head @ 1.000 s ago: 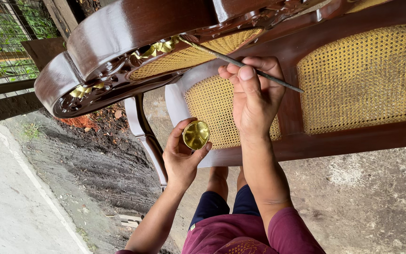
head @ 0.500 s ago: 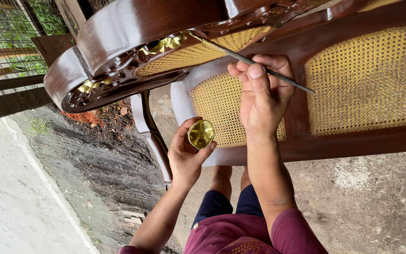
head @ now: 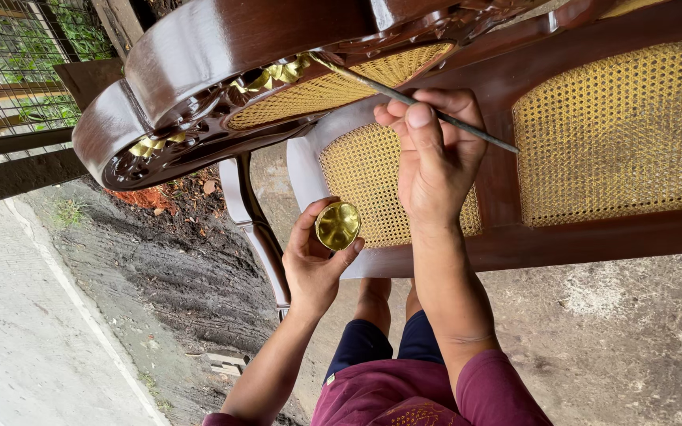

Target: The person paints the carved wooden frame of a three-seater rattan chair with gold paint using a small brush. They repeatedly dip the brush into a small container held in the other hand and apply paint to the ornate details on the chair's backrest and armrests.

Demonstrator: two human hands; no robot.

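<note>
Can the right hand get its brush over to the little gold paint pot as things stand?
Probably yes. The right hand holds the thin brush with its tip up at the gilded carving, while the left hand holds the gold paint pot just below it, open side showing, nothing between them.

Soft, even daylight fills the scene, with no hard shadows. The glossy dark wooden chair frame carries pale streaks of glare along its curved top. Below the frame, the ground looks flat and dull. Focus is sharp throughout, with only slight softening left of the frame.
</note>
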